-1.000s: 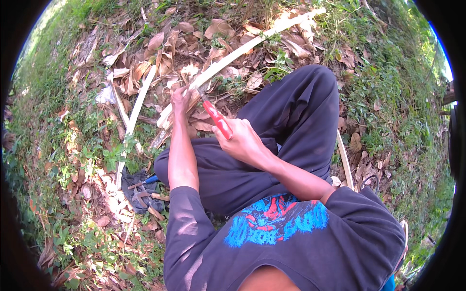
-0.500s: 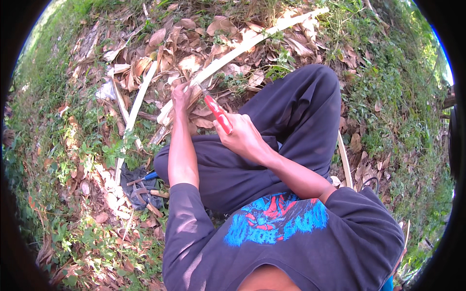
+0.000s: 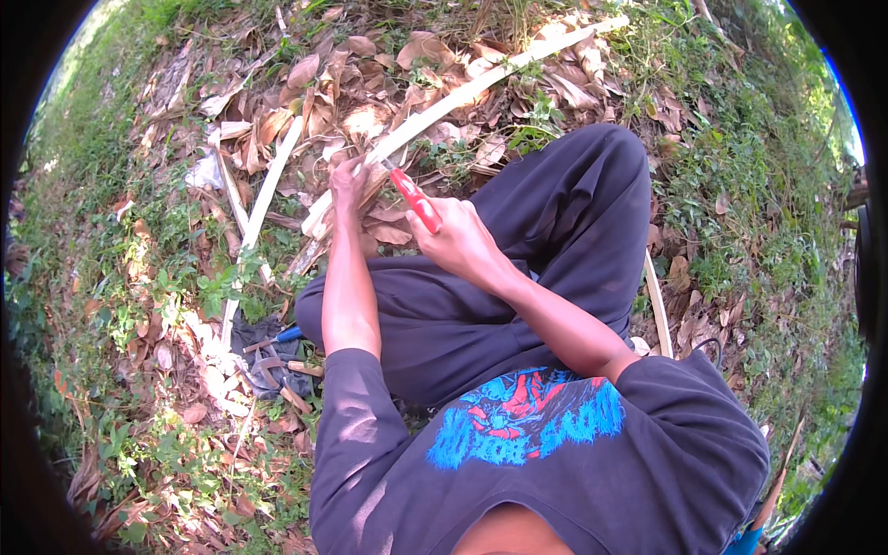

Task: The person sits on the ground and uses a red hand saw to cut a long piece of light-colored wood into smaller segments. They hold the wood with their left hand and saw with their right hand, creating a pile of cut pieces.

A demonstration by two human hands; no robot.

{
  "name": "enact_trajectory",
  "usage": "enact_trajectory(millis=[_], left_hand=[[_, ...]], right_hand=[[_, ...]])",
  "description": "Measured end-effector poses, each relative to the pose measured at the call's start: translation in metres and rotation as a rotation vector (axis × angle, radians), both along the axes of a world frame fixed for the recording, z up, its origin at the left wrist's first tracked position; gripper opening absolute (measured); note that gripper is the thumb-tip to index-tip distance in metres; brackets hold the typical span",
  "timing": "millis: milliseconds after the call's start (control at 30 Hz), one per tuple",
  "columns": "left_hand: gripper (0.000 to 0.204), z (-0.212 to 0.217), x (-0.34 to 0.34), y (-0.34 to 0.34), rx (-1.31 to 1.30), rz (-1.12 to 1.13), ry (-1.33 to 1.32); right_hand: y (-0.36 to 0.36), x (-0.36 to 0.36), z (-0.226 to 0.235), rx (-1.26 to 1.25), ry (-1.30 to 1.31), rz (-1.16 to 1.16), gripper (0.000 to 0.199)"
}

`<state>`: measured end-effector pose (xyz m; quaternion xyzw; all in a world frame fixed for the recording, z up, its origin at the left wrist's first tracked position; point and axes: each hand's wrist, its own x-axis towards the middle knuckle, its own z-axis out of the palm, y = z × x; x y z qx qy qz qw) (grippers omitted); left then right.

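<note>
Red handle [image 3: 415, 200], pale strip [image 3: 462, 94], brown leaves [image 3: 305, 69].
Dark trousers [image 3: 555, 231]; charcoal shirt [image 3: 666, 444] printed in blue and red; green grass [image 3: 758, 166] all around.

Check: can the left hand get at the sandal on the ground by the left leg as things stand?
Probably yes. The sandal lies uncovered on the leaves beside the left leg, with nothing over it. But the left hand is up ahead gripping the long pale strip, so it would have to let go and draw back.

No packages, labels, signs or screens in view; only a crumpled whitish scrap [image 3: 202, 172] among leaves.
</note>
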<state>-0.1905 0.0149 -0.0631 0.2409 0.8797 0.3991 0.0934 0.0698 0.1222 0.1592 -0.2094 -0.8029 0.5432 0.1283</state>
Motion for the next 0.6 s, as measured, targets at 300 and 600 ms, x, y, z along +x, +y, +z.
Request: enact_trajectory(millis=[300, 600], left_hand=[[0.036, -0.008, -0.003, -0.003, -0.021, 0.005, 0.001], [0.036, -0.014, -0.010, -0.009, -0.036, 0.032, -0.065]], right_hand=[[-0.016, 0.017, 0.002, 0.044, -0.061, -0.002, 0.022], [-0.014, 0.011, -0.001, 0.043, -0.021, 0.021, 0.024]])
